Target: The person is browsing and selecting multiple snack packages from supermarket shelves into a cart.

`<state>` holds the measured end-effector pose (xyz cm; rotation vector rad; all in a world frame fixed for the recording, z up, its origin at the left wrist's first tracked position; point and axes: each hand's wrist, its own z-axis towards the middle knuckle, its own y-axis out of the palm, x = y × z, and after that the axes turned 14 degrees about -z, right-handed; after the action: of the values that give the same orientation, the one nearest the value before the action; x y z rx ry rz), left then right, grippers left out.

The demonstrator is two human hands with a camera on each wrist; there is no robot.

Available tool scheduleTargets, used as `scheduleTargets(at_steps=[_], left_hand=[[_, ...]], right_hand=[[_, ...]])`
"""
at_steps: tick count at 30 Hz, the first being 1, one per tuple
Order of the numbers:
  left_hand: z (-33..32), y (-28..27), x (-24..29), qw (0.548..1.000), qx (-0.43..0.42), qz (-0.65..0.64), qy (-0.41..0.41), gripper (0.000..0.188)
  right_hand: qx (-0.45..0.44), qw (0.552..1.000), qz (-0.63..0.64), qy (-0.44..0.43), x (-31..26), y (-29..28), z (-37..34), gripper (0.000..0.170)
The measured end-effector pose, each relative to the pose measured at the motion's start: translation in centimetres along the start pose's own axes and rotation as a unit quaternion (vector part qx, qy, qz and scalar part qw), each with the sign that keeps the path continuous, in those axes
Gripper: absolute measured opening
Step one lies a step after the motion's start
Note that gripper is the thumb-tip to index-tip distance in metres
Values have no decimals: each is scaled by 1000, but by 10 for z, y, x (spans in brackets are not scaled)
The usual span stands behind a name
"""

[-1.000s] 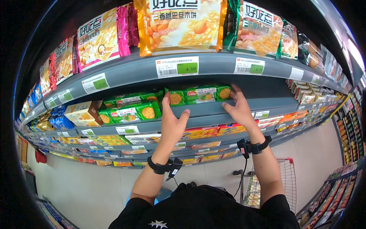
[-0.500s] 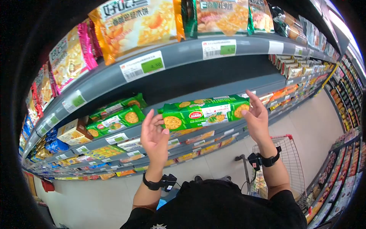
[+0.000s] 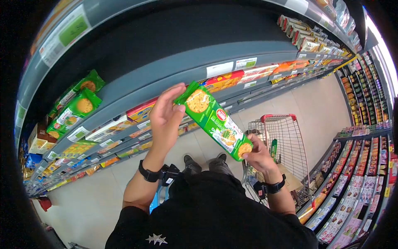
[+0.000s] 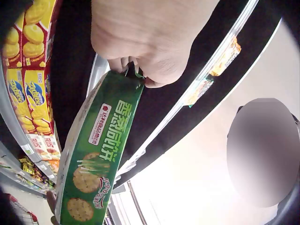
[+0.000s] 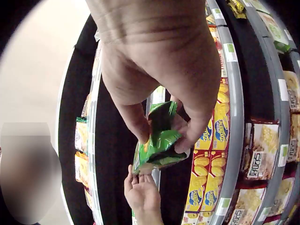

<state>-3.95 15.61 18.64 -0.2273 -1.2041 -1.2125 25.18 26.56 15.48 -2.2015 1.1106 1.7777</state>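
Supermarket aisle: grey shelf [image 3: 186, 66] across the front, pale floor [image 3: 298, 97] below.
Green pack: a cracker pack [image 3: 216, 123], off the shelf, in the air between the two hands, front of the body.
Pack's long axis: slanting, its left end high and toward the shelf, its right end low and toward the trolley [image 3: 292, 117].
Right hand: [image 3: 260, 155] pinching the low end, thumb on one side, fingers on the other; the nearer hand to the trolley, which stands just beyond it, to the right.
Left hand: [image 3: 163, 118] at the high end, loosely open, relaxed fingers against the wrapper; the nearer hand to the shelf.
In the trolley: another green packet [image 3: 274, 148], upright, and brown cardboard [image 3: 292, 178].
On the shelf, left: two like packs [image 3: 74, 111] beside a small box [image 3: 40, 141].
Hidden: the trolley's near side, partly behind the right forearm; the left fingertips, partly behind the pack.
Hard to make out: whether the left fingers bear any weight; the blue item [image 3: 154, 202] by the left forearm; most price-tag print.
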Motion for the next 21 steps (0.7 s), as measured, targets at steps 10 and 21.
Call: scheduleTargets(at_steps=[10, 21], left_hand=[[32, 99, -65, 991, -47, -73, -99, 32], [36, 197, -134, 984, -94, -46, -146, 31]], right_hand=[[-116, 983, -142, 19, 8, -51, -26, 33], [-106, 990, -87, 16, -16, -134, -62, 31]])
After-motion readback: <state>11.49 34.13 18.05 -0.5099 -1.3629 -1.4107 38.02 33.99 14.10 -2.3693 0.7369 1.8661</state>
